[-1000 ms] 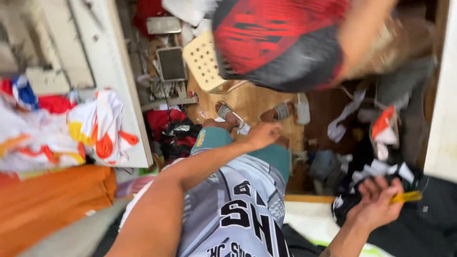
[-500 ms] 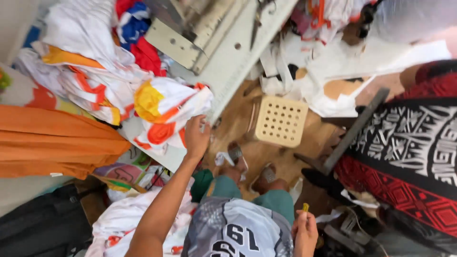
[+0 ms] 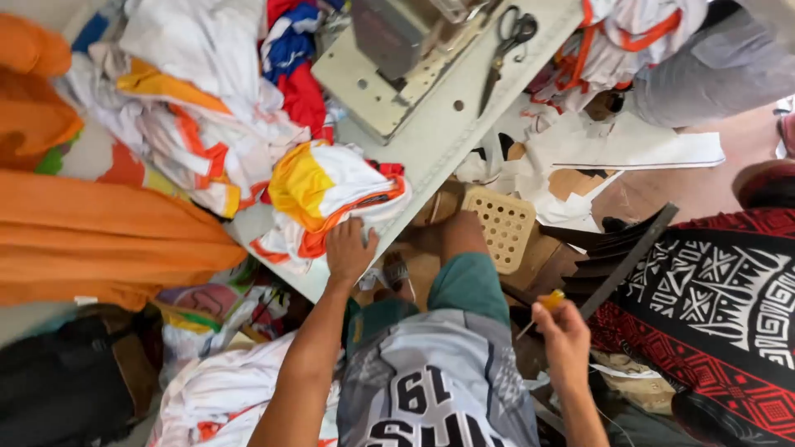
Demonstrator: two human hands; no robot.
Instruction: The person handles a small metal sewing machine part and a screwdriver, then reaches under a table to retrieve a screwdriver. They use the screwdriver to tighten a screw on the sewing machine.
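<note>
Crowding the table (image 3: 431,157) from 9 to 12 o'clock are heaps of white, orange and red cloth, with a grey sewing machine (image 3: 397,33) at 12 and black scissors (image 3: 507,45) lying just beside it at 1 o'clock. An orange sheet (image 3: 99,240) hangs at 9 o'clock, and a black bag (image 3: 58,381) sits at 8. Below the table's edge, a perforated beige stool (image 3: 501,228) stands near the person's knee, with paper scraps (image 3: 613,157) on the floor at 2 o'clock and a red-and-black patterned cloth (image 3: 712,306) at 4. The left hand (image 3: 348,252) rests palm down, fingers spread and slightly curled, on a bundle (image 3: 331,194) of white, yellow and orange fabric that lies at the table's near edge, partly overhanging it. The right hand (image 3: 563,335) is closed around a small yellow-handled tool (image 3: 542,306), held low at 5 o'clock, apart from the table. Open floor shows only between the stool and the patterned cloth; elsewhere piles press close.
</note>
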